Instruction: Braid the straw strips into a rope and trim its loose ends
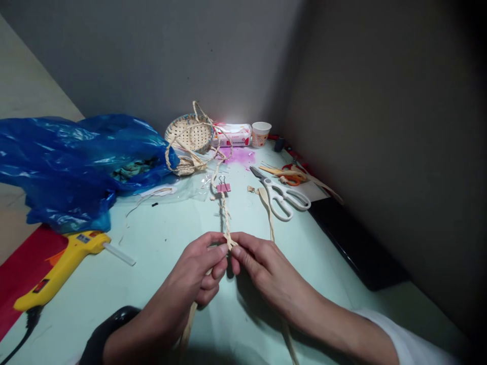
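Left hand: the left hand [198,274] has thumb and forefinger closed on the near end of the straw braid [225,213], with the other fingers curled under it.
Right hand: the right hand [266,276] meets it from the other side, its fingertips pinched on the same spot, so both grips are closed on the braid where the plaiting stops.
Braid position: it lies down the middle of the surface [160,238]. It runs from a pink binder clip [223,187] at its far end to the fingers.
Done so far: the stretch between clip and fingers looks tightly plaited.
Left to do: the loose strands [189,324] trailing under the left hand towards the near edge are not plaited. Another passes under the right wrist. Judging by these, a good length remains unworked.
Far edge: a small woven basket [189,133] with a braided handle leans by the wall, next to a tissue pack [234,136] and a paper cup [261,134].
Right side: white-handled scissors [283,197] lie beside a flat straw strip [266,208].
Left side: a blue plastic bag [68,157] sits towards the far left. A yellow glue gun [61,268] lies near the left edge, well apart from the hands.
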A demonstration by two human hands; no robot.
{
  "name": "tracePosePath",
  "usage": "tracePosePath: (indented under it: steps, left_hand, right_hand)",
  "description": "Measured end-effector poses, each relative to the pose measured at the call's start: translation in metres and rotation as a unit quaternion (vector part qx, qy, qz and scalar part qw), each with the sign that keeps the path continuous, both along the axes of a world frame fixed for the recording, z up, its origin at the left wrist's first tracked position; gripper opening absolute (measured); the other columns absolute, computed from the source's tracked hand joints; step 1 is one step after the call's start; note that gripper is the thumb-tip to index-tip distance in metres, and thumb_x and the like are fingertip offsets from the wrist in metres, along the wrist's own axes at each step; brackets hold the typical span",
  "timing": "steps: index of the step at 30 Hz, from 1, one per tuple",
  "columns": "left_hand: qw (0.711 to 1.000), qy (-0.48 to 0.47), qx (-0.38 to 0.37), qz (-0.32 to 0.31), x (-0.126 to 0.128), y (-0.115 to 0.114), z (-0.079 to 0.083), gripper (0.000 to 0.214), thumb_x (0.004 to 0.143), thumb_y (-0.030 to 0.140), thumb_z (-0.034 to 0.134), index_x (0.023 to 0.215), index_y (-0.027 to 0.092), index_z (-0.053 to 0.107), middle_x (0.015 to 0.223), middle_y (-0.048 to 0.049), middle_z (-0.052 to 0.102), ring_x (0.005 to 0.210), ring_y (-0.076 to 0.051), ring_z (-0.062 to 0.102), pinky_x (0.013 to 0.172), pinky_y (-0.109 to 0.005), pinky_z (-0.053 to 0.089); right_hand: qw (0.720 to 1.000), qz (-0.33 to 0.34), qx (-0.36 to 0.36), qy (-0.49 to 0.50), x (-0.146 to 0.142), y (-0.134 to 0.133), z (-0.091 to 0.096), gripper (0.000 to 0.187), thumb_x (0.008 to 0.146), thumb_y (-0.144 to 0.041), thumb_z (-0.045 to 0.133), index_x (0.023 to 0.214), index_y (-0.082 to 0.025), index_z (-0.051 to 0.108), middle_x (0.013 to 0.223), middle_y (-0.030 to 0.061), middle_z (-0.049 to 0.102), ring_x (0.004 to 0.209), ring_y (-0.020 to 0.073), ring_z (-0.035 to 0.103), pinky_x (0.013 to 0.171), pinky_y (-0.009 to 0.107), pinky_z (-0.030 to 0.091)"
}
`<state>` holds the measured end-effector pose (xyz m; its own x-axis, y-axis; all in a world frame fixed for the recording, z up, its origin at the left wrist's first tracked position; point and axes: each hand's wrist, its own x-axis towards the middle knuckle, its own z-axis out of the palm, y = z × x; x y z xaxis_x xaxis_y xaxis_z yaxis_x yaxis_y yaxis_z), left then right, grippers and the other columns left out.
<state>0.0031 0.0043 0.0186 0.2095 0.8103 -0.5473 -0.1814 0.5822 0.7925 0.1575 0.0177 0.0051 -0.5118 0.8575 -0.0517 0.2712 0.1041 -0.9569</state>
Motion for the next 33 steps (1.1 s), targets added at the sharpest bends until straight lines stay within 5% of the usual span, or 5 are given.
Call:
tracePosePath:
  steps: [7,12,19,28,33]
  left_hand:
    - [0.983,0.138,0.120,-0.002,-0.003,-0.003,-0.013,0.022,0.083,0.039,0.059,0.078,0.020,0.048,0.045,0.0129,0.031,0.038,-0.004,0.018,0.036,-0.018,0.012]
    - [0.959,0.223,0.176,-0.004,-0.004,-0.003,-0.014,0.026,0.082,0.037,0.057,0.066,0.019,0.046,0.048,0.0114,0.027,0.044,-0.005,0.022,0.042,-0.020,0.016]
    - [0.957,0.220,0.186,0.011,-0.001,-0.005,-0.013,0.018,0.075,0.029,0.056,0.062,0.018,0.049,0.047,0.0061,0.046,0.045,-0.007,0.033,0.044,-0.022,0.021]
    - [0.975,0.153,0.162,-0.004,-0.008,-0.010,-0.012,0.027,0.077,0.039,0.054,0.060,0.020,0.044,0.046,0.0109,0.026,0.041,-0.006,0.017,0.041,-0.024,0.012]
    - [0.970,0.161,0.182,-0.009,-0.010,-0.012,-0.013,0.025,0.076,0.036,0.056,0.061,0.019,0.044,0.049,0.0095,0.032,0.043,-0.006,0.021,0.041,-0.023,0.014]
  right_hand:
    - [0.978,0.002,0.107,-0.180,-0.002,-0.004,0.006,0.009,0.098,-0.021,0.038,0.097,-0.018,0.047,0.072,-0.0001,0.060,0.061,0.0133,0.050,0.059,0.025,0.033]
    - [0.887,-0.002,0.326,-0.326,0.003,-0.008,0.007,0.013,0.086,-0.008,0.046,0.083,-0.019,0.052,0.076,0.0027,0.057,0.058,0.0139,0.042,0.053,0.029,0.020]
    - [0.811,-0.018,0.507,-0.294,0.000,-0.022,-0.003,0.008,0.083,-0.011,0.050,0.081,-0.018,0.053,0.072,0.0031,0.052,0.058,0.0163,0.040,0.051,0.031,0.019]
    - [0.699,0.002,0.659,-0.279,-0.011,-0.029,-0.010,0.019,0.085,-0.001,0.043,0.082,-0.011,0.058,0.068,0.0060,0.054,0.059,0.0185,0.046,0.051,0.032,0.029]
    - [0.857,0.048,0.478,-0.188,-0.002,-0.019,0.006,0.020,0.090,-0.024,0.049,0.085,-0.014,0.066,0.074,0.0063,0.065,0.064,0.0165,0.056,0.059,0.029,0.038]
